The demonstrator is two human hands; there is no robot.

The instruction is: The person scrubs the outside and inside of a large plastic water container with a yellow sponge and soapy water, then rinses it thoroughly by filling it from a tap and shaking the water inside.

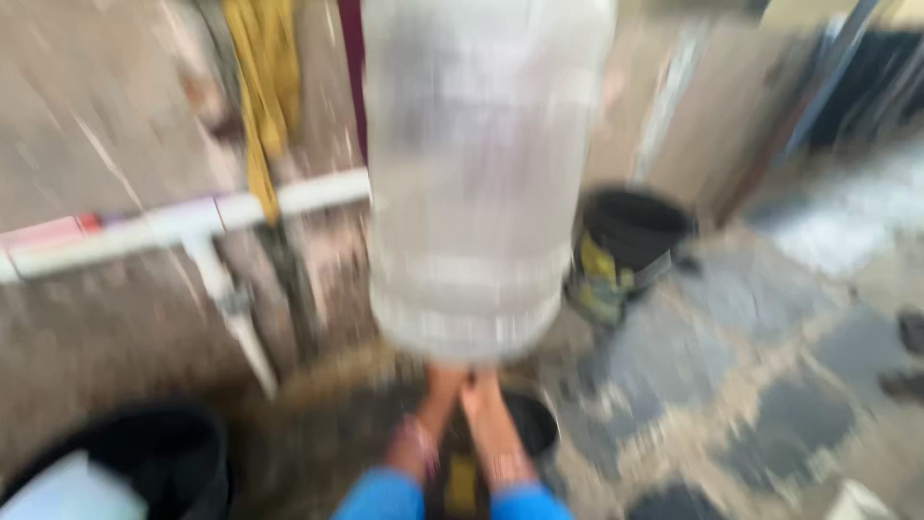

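You stand in a rough outdoor wash yard or back utility area: bare concrete wall (115, 106) crossed by white plastic pipes (192, 223), a floor of irregular dark paving stones (770, 404) set in pale mortar, black buckets (630, 236) on the ground, yellow cloth (265, 87) hanging on the wall

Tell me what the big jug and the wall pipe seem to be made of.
Big jug: probably clear plastic, cloudy and ribbed, the wall showing through it. Wall pipe: likely white plastic, matte, with a tee joint. Motion blur leaves both uncertain.
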